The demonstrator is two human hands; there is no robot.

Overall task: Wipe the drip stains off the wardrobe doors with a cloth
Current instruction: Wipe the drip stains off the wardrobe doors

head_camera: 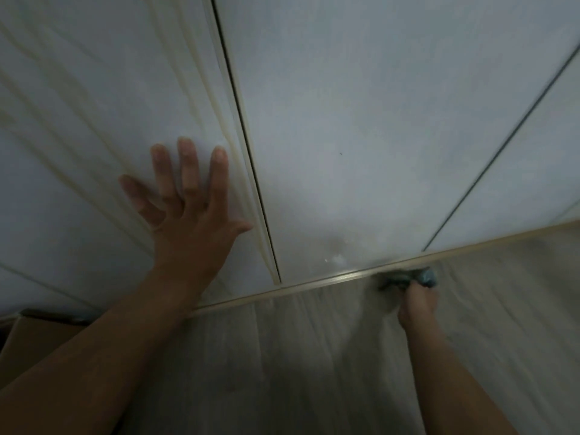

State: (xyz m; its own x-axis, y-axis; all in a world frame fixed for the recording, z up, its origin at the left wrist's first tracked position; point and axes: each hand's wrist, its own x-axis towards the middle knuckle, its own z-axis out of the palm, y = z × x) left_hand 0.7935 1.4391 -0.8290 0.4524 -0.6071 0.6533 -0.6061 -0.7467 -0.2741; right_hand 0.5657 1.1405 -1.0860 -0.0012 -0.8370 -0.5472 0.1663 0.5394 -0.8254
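Head view, right hand gripping cloth at door's bottom edge

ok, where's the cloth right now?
Head view, lower right: the blue-green cloth is bunched in the right hand, against the trim strip at the foot of the middle wardrobe door.

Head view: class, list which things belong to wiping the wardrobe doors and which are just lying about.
Job: cloth, gripped by right hand; left hand flat on left door; stains low on middle door.
Lying about: box, bottom left.
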